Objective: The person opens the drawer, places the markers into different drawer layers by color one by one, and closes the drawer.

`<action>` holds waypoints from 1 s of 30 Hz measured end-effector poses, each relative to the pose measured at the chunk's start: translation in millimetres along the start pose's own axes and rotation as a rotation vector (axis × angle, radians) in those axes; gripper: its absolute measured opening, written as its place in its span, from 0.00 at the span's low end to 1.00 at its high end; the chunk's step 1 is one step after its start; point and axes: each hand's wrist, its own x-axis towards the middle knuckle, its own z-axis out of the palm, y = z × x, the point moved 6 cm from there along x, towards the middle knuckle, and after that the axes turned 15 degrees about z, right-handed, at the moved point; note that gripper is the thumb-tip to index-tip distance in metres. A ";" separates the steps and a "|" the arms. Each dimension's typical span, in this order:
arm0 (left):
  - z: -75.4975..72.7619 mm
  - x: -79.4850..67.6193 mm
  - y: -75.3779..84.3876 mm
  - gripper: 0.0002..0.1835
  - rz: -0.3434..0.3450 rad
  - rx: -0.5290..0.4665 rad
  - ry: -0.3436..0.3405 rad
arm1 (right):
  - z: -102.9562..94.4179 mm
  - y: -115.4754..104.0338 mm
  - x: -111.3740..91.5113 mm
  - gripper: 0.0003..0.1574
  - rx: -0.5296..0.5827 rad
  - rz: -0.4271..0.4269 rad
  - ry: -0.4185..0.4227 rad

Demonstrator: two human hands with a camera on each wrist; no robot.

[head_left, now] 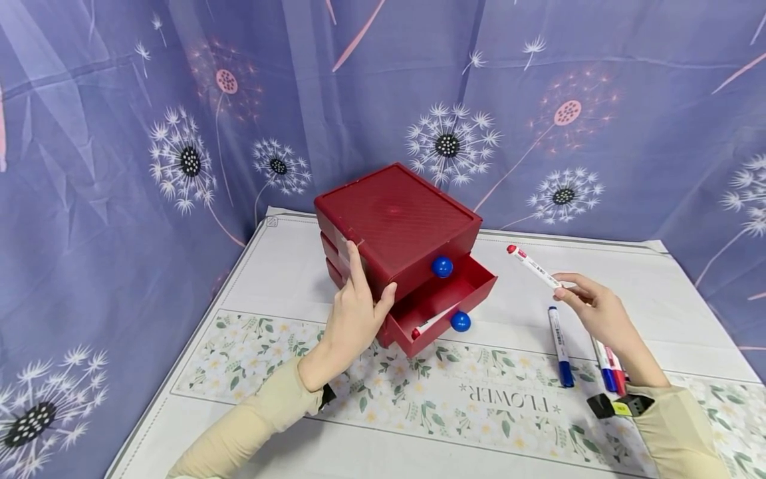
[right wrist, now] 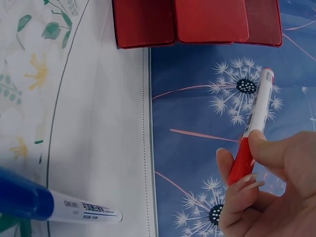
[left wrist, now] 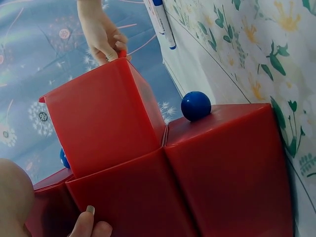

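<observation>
Red cabinet point(head_left: 395, 213) of 3 drawers on a white, flower-printed counter point(head_left: 287, 263), its middle drawer point(head_left: 440, 331) standing out. The front wall of this drawer hides part of a red-ended marker point(head_left: 433, 320) lying inside. The lowest drawer is mostly covered by the middle drawer in the head view; its blue knob point(left wrist: 196, 106) shows only from the left wrist. The left hand point(head_left: 353, 319) rests against the cabinet's side, index finger straight and thumb stretched to the front corner; its remaining fingers are largely hidden from the head camera. The right hand point(head_left: 598, 313) pinches a red marker point(head_left: 534, 267) in the air, to the right of the middle drawer and apart from it, fingers overlapping its red cap. From the left wrist, the drawer stands in the way, leaving just a bit of red beside the fingers. A blue marker point(head_left: 560, 342) lies on the counter near the right hand. Under the right forearm lie at least 2 further markers point(head_left: 609, 376), 1 blue-capped and 1 red, partly covered by the arm; their exact count cannot be made out. A wrist strap point(head_left: 619, 406) sits just below them. Behind hangs a dandelion-printed curtain point(head_left: 359, 120), cropped by the frame.
</observation>
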 end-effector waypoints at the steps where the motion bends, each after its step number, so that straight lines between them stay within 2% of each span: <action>1: 0.0 -0.2 -0.2 0.50 -0.001 0.000 0.000 | -0.3 -1.0 -0.2 0.19 0.000 -0.007 -0.001; 18: 1.4 0.2 -1.4 0.51 -0.002 -0.007 -0.010 | 1.2 -9.7 0.2 0.16 0.010 -0.069 0.028; 30: 1.2 0.1 -1.4 0.51 0.002 -0.004 -0.006 | 0.2 -24.4 -4.2 0.15 0.000 -0.155 0.050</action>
